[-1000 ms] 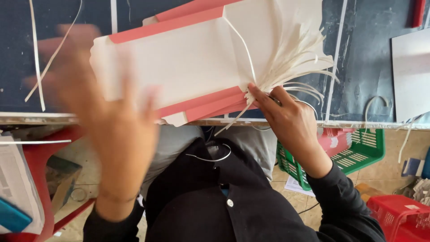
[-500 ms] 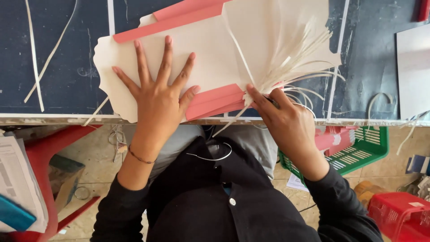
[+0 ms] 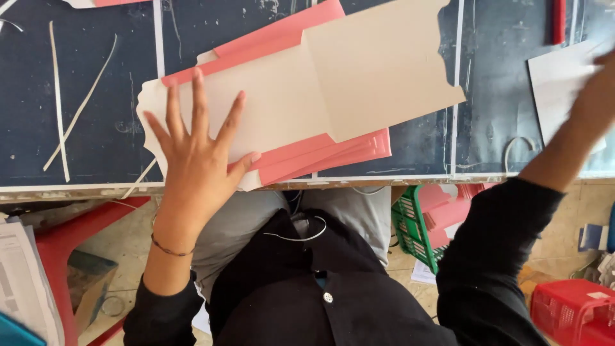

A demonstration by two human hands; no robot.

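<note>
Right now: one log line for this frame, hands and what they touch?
left hand: flat, fingers spread on card stack | right hand: blurred, over white sheet | table: paper strips

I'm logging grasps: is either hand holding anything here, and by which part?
Nothing is gripped. The left hand lies flat, fingers spread, pressing the near left end of the cardboard sheet stack. The right hand is blurred; a hold cannot be told.
</note>
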